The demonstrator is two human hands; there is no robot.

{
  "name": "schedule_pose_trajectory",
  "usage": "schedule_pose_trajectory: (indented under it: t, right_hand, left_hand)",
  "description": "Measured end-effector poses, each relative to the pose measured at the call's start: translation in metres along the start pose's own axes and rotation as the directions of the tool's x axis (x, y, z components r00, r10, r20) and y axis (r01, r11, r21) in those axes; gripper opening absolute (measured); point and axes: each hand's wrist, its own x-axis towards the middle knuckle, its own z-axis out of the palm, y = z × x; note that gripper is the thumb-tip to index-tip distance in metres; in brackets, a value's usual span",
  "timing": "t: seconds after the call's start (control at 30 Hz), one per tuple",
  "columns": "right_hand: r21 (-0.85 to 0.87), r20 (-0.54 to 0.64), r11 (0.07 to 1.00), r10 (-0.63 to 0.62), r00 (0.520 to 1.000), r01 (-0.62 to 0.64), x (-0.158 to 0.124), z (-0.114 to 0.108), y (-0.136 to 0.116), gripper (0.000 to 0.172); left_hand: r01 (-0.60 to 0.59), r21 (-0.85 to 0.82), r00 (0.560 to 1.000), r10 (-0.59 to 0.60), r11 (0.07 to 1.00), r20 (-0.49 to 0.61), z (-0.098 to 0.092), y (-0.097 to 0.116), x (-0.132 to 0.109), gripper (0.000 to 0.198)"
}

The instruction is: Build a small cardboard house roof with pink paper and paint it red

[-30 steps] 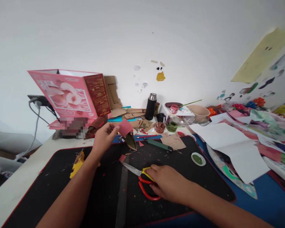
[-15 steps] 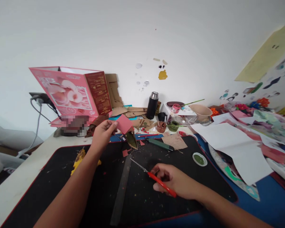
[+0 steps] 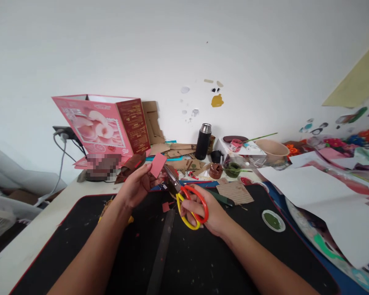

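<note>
My left hand (image 3: pixel 138 185) pinches a small pink paper square (image 3: pixel 157 164) and holds it up above the black mat (image 3: pixel 80 229). My right hand (image 3: pixel 206 209) grips red-and-yellow scissors (image 3: pixel 187 198), fingers through the loops. The blades point up and left, their tips right beside the lower edge of the pink paper. A metal ruler (image 3: pixel 161 254) lies on the mat below both hands.
A pink box (image 3: pixel 101 125), cardboard scraps, a black flask (image 3: pixel 203 141), paint pots and a beige bowl (image 3: pixel 272 149) line the back. White paper (image 3: pixel 319 196) and a green paint lid (image 3: pixel 273 220) lie to the right. A yellow glue gun (image 3: pixel 106 207) is partly hidden by my left arm.
My right hand lifted the scissors off the mat and brought them up to the pink paper. My left hand stayed raised with the paper. The view shifted slightly.
</note>
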Motion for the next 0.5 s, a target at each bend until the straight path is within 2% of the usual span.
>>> schedule_pose_trajectory:
  t: [0.23, 0.4, 0.5]
  right_hand:
    - [0.116, 0.029, 0.993, 0.007, 1.000, -0.011, 0.018, -0.003, 0.002, 0.049]
    - [0.107, 0.175, 0.993, 0.035, 0.984, -0.054, 0.028, 0.002, 0.003, 0.063]
    - [0.122, 0.201, 0.991, 0.024, 0.979, -0.049, 0.033, 0.005, 0.009, 0.073]
  left_hand:
    - [-0.024, 0.010, 1.000, 0.024, 1.000, -0.014, 0.002, 0.001, -0.001, 0.021]
    - [-0.115, 0.099, 0.993, 0.112, 0.988, 0.035, 0.004, 0.001, -0.004, 0.025]
    - [-0.159, 0.091, 0.987, 0.162, 0.983, -0.026, 0.001, 0.001, 0.000, 0.029]
